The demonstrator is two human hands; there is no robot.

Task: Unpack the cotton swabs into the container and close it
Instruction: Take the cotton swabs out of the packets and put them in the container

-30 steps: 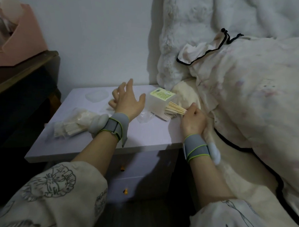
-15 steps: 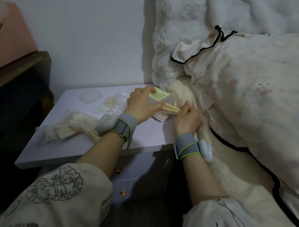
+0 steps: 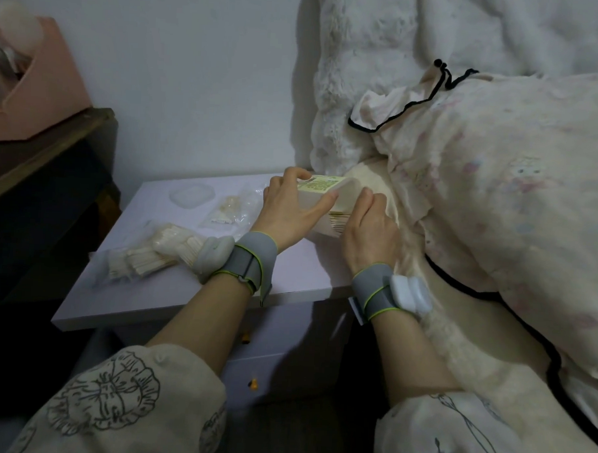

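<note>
Right now the clear plastic container point(image 3: 321, 200) lies tipped on its side at the far right corner of the worktop point(image 3: 299, 271), label facing up, its open mouth turned toward the person. A bundle of wooden-stemmed cotton swabs point(image 3: 337, 223) sticks out of that mouth, only the stem ends showing. The left hand point(image 3: 286, 213) grips the container, fingers curled over its far edge and the thumb stretched along its near side. The right hand point(image 3: 369, 232) is pressed up against the swab ends, its fingers point(image 3: 363, 203) bunched together and bent against the bundle; whether they pinch the swabs cannot be told from here.

Moving outward, a small clear packet of swabs point(image 3: 228, 213) lies on the worktop just left of the left hand, and the container's clear lid point(image 3: 191, 194) sits flat behind it. Nearer the front left edge lies a larger bag of swabs point(image 3: 152, 256), partly behind the left wristband point(image 3: 251, 263). The right wrist wears a matching band with a white device point(image 3: 409, 294). Bedding point(image 3: 498, 187) crowds the worktop's right side, and a pink box point(image 3: 39, 88) sits on a dark shelf at far left.
</note>
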